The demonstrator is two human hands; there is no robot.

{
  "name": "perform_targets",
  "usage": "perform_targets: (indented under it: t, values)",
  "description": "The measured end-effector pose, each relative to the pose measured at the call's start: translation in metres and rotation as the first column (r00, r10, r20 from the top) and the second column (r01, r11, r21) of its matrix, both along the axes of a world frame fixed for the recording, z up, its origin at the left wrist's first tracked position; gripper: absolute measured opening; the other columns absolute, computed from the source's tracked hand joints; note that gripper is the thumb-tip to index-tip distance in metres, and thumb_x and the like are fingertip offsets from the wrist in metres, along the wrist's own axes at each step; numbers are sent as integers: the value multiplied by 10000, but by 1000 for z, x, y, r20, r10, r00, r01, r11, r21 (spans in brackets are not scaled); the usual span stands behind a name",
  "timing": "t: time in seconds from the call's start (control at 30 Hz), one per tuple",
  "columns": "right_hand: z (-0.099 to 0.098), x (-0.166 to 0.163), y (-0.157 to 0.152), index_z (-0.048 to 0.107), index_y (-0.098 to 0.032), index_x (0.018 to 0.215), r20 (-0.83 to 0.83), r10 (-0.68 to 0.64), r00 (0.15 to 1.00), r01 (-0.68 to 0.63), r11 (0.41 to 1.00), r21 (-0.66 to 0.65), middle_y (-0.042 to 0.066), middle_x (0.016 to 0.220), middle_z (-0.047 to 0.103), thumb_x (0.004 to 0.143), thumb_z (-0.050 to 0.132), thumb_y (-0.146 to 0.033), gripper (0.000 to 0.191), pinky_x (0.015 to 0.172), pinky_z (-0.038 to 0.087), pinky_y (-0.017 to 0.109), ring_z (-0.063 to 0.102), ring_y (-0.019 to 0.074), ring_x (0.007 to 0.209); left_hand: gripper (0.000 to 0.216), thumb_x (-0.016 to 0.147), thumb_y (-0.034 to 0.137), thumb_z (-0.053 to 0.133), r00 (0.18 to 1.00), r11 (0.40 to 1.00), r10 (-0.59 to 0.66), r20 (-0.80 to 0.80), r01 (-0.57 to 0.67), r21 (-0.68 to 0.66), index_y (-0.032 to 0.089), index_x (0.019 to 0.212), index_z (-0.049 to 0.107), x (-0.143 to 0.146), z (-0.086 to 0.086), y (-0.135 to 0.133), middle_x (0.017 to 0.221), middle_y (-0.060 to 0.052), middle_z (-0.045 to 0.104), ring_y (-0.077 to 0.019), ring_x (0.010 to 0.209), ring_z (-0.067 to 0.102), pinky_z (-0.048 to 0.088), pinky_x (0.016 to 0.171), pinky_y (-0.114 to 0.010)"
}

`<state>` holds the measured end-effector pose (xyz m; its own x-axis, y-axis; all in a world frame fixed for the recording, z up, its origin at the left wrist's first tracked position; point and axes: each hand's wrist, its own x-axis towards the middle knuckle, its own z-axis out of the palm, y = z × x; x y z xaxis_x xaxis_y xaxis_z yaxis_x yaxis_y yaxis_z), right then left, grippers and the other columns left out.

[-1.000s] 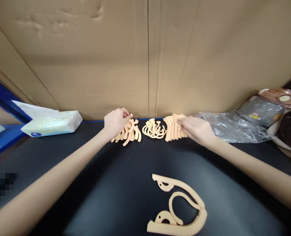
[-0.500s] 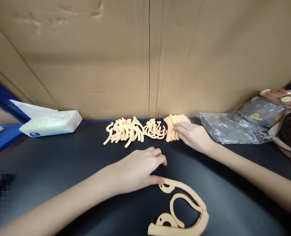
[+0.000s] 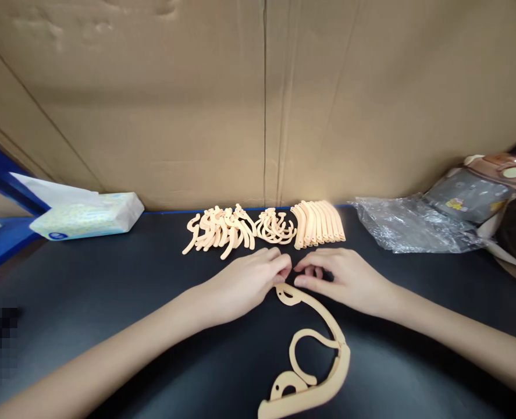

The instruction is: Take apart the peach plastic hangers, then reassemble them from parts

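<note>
A flat peach-coloured cutout frame with curved arms lies on the black table, close to me. My left hand and my right hand meet at its far tip, fingers drawn together and pinching or touching that tip. Behind the hands lie three groups of small peach parts: a loose heap of curved pieces, a cluster of hooks, and a neat row of curved strips.
A cardboard wall closes off the back of the table. A tissue pack lies at the back left beside a blue rail. Crumpled clear plastic and a brown and grey bottle lie at the back right.
My left hand left the heap of curved pieces and came back to the cutout frame. My right hand left the row of strips and joined it. The frame's tip has shifted and turned slightly.
</note>
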<state>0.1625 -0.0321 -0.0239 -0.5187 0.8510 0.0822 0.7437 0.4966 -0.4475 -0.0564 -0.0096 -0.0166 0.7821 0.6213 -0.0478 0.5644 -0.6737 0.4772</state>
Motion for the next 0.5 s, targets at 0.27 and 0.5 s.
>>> perform_targets:
  t: [0.27,0.5]
  values:
    - [-8,-13,-13,645,-207,858,89,-5,996,9,999,-51,-19,755,601,840,598,-271,81,566,370,248,547,126,652,278,785,378,689,998,992,55,-9,-56,-113,207,951,548,-1,1,3,991,-10,577,-197,908,532,385,714,-278]
    - [-10,-13,-14,644,-205,832,-1,-31,1000,31,997,-65,-18,761,592,823,559,-160,97,560,382,228,545,111,642,112,863,314,575,989,972,149,22,-142,-189,206,834,579,-3,-7,6,880,-2,597,-192,872,529,364,714,-281]
